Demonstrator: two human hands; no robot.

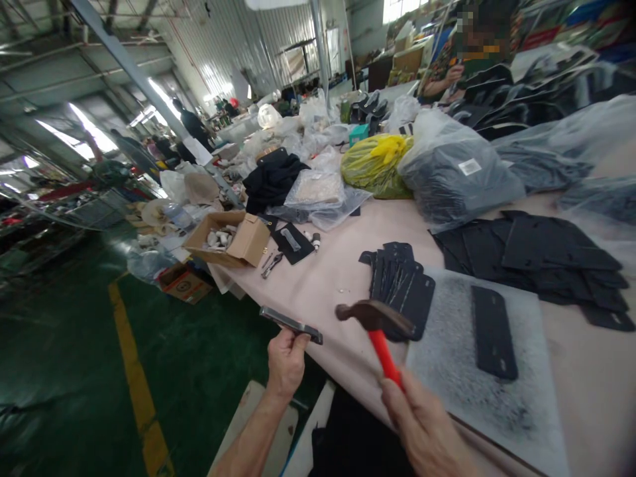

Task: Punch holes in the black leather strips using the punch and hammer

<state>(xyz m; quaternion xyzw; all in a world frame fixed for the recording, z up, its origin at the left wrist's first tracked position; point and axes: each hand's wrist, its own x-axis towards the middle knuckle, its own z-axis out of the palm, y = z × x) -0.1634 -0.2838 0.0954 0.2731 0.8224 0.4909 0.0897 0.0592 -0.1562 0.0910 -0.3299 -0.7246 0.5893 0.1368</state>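
My left hand (287, 361) pinches a long, flat, dark grey piece with a metallic edge (291, 324), held tilted in front of the table's edge. Its exact kind does not show. In my right hand (422, 421) is a claw hammer (377, 317) with a dark head and a red handle, raised over the near side of the table. Behind the hammer head lies a fanned stack of black flat pieces (402, 281) with small slots. To its right, a single black piece (493, 331) rests on a worn, speckled pale board (447, 377).
More black panels (541, 255) overlap at the right. Filled plastic bags (457, 169) and a yellow bag (375, 165) stand further back. A cardboard box (226, 238), pliers-like tool (271, 265) and black pad (293, 244) sit left. Another person (467, 66) is across the table.
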